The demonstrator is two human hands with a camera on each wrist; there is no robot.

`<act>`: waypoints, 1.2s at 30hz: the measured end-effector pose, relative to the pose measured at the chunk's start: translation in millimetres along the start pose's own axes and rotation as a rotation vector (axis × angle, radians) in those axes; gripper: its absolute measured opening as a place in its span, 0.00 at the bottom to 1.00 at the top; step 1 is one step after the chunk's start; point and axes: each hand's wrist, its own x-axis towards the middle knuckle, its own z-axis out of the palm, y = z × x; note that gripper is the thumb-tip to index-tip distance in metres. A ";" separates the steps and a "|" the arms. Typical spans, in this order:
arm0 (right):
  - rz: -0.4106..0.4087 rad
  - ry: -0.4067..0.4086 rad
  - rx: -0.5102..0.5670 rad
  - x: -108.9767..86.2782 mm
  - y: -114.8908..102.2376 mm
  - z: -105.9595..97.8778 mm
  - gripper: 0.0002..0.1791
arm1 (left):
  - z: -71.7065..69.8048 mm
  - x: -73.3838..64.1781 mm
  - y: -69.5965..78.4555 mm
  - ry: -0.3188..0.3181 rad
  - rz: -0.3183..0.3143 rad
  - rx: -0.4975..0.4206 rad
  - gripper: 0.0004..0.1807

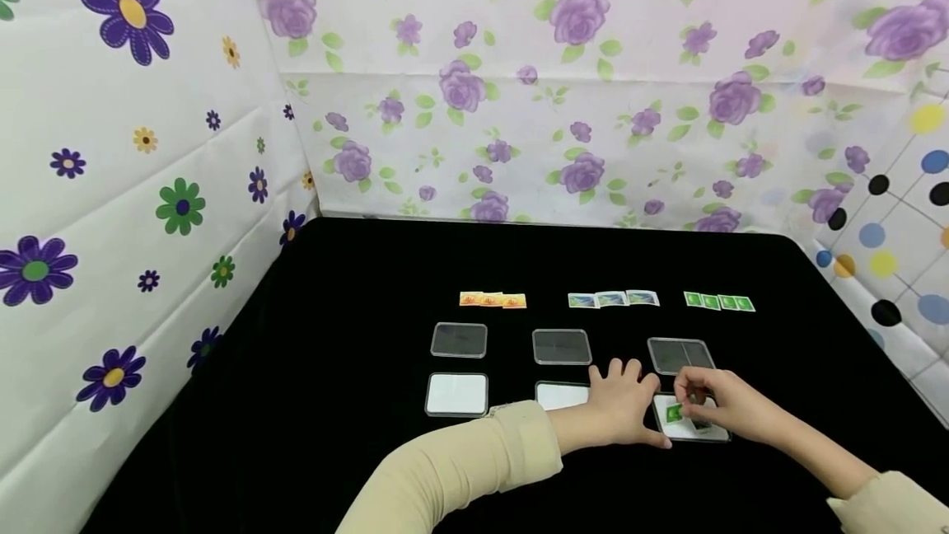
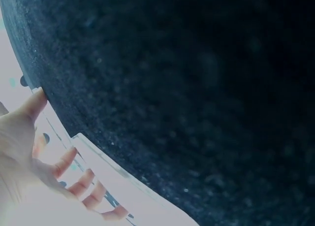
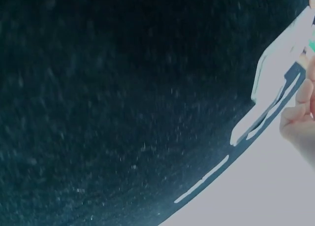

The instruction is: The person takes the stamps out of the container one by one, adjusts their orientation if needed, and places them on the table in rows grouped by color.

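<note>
My right hand (image 1: 730, 410) is over a white-bottomed shallow plastic case (image 1: 715, 437) at the front right. Its thumb and index finger pinch the edge of a small green stamp (image 1: 673, 413) low over the white surface. A dark patch under the fingers is too hidden to tell. My left hand (image 1: 623, 406) lies to the left with fingers spread, its thumb at the case's lower left corner. Beneath the left forearm, a second white-bottomed case (image 1: 559, 393) is partly covered. In the left wrist view the left hand (image 2: 34, 167) shows straight fingers beside a case edge.
Clear lids (image 1: 562, 346) lie in a row behind the cases, the right one (image 1: 670, 354) near my right hand. Another white case (image 1: 456, 395) sits left. Farther back are rows of orange stamps (image 1: 492, 300), blue stamps (image 1: 612, 299) and green stamps (image 1: 709, 302) on black cloth (image 1: 296, 402).
</note>
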 end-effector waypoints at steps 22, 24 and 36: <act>0.025 0.060 0.189 28.4 24.7 -36.0 0.07 | 7.3 -5.7 0.3 -0.002 -0.041 0.023 0.37; 0.050 0.066 0.171 33.4 27.1 -40.6 0.06 | 6.1 -5.2 -0.4 -0.002 -0.038 0.016 0.37; 0.272 0.176 0.042 51.6 40.8 -73.2 0.07 | -2.2 -3.2 3.1 -0.005 -0.032 0.024 0.38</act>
